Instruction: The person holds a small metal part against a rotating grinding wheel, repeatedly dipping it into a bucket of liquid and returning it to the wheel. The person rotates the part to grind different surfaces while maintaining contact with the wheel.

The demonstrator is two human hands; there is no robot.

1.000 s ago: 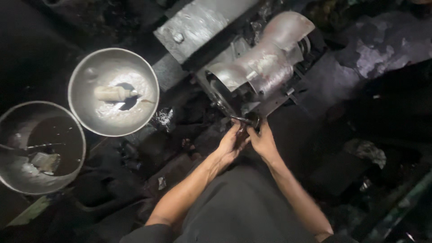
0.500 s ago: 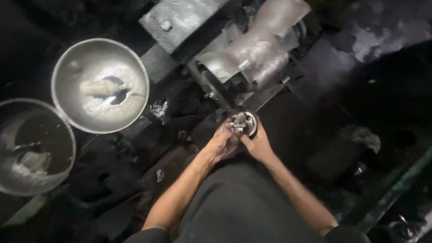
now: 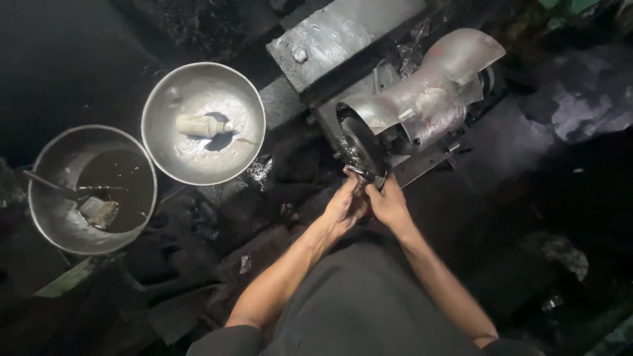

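My left hand (image 3: 344,206) and my right hand (image 3: 389,204) are pressed together around a small metal part (image 3: 359,174), which they hold against the dark round wheel (image 3: 361,148) of a bench grinder. A shiny curved metal guard (image 3: 428,92) covers the grinder's top and right side. Most of the small part is hidden by my fingers and its shape is hard to tell. Both forearms reach up from the bottom of the view over my dark lap.
Two steel bowls stand at the left: the nearer bowl (image 3: 158,99) holds whitish paste and a pale lump, the outer bowl (image 3: 46,198) holds dark liquid, a stick and a rag. A grey metal block (image 3: 343,39) lies behind the grinder. The floor around is black and grimy.
Half a second ago my hands held the round part clear, a little below the wheel. Now they have brought it up against the wheel's lower edge.
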